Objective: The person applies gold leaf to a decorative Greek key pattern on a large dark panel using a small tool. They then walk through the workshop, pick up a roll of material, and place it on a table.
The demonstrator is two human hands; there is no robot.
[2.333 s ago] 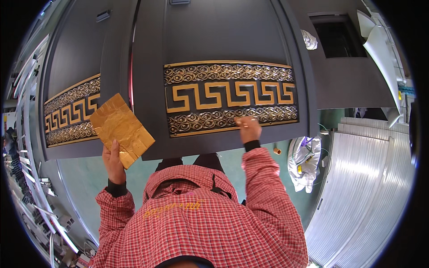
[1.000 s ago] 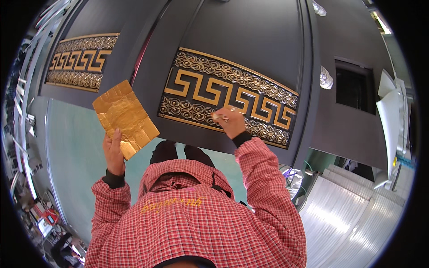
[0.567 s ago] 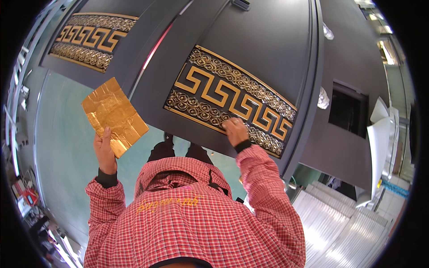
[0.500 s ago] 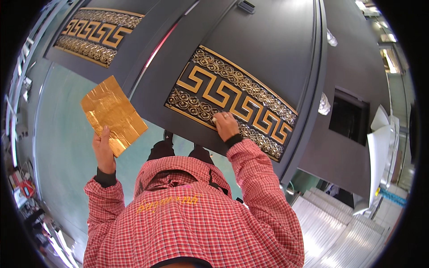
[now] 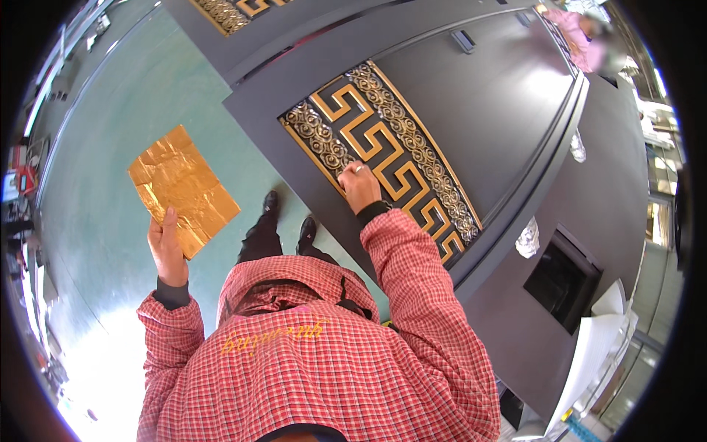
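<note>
At the left of the frame the left hand [image 5: 166, 250] grips a crinkled gold sheet [image 5: 182, 188] by its lower edge, thumb across the foil, held up over the green floor [image 5: 96, 147]. The sheet hangs in the same grip as half a second ago, only lower and nearer the frame's middle left as the head has tipped.

At centre, two black shoes [image 5: 287, 217] stand just beside the dark grey panel [image 5: 479, 118]. The right hand [image 5: 359, 188], loosely curled with fingertips down, presses on the gold band [image 5: 383, 158] of key pattern and scrollwork. It has slid along the band since a moment ago, so the rubbing seems to be advancing section by section.

At the upper right a blurred person in pink [image 5: 582, 33] stands well apart.
</note>
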